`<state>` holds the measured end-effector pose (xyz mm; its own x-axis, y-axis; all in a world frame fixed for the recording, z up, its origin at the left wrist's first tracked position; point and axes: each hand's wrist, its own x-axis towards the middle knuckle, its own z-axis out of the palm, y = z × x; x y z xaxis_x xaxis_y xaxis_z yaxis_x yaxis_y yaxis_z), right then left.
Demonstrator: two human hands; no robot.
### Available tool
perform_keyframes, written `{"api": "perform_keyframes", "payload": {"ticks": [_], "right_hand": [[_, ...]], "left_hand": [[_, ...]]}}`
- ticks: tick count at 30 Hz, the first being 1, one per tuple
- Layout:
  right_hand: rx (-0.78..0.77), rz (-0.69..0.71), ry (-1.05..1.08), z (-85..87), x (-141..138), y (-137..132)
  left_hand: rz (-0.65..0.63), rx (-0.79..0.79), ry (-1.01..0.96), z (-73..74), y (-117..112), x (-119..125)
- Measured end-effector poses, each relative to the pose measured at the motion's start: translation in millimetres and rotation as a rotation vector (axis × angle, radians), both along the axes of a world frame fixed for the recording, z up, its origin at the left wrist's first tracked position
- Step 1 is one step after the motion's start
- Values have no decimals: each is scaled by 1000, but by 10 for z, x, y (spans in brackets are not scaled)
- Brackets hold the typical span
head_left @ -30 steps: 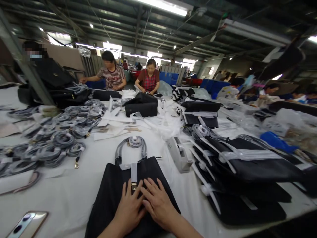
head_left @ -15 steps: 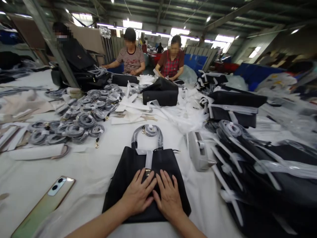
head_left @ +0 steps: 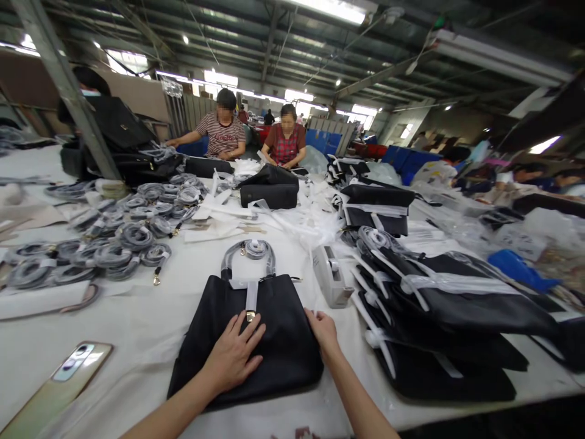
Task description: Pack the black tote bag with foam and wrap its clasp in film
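A black handbag (head_left: 283, 332) lies flat on the white table (head_left: 137, 317) in front of me, its wrapped grey handle (head_left: 249, 256) pointing away and a white-covered strap with a gold clasp (head_left: 251, 302) down its front. My left hand (head_left: 233, 353) rests flat on the bag's front, fingers spread, fingertips just below the clasp. My right hand (head_left: 323, 329) is at the bag's right edge, fingers curled against the side; whether it grips the edge is hidden.
A grey tape dispenser (head_left: 329, 275) stands right of the bag. Stacked wrapped black bags (head_left: 439, 317) fill the right side. Several coiled grey straps (head_left: 114, 241) lie at left, a phone (head_left: 59, 384) near the front left. Two people (head_left: 256, 137) work at the far end.
My right hand has slid off the bag's front to its right edge. The left hand stays flat near the clasp. The view has shifted slightly.
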<state>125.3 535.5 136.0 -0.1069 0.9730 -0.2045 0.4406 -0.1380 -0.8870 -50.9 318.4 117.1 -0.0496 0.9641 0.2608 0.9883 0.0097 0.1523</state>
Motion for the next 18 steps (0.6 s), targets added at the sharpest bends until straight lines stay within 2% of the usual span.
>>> {"api": "perform_keyframes", "payload": {"ticks": [4,8,11,16,18], "right_hand": [[-28,-121,132,-94,29,-33],[-73,-263,331,-13,316,-35],[-95,-342,468,198,571,96],[-75,-485,600,720,991,477],[-28,-551,636,915,1132,544]], "left_hand": [[1,7,-3,-15,-32,8],[-3,-19,-7,-23,-48,8],[-2,-39,-22,-5,-43,0],[-2,-71,-47,68,-29,-17],[4,-93,-57,87,-19,-29]]}}
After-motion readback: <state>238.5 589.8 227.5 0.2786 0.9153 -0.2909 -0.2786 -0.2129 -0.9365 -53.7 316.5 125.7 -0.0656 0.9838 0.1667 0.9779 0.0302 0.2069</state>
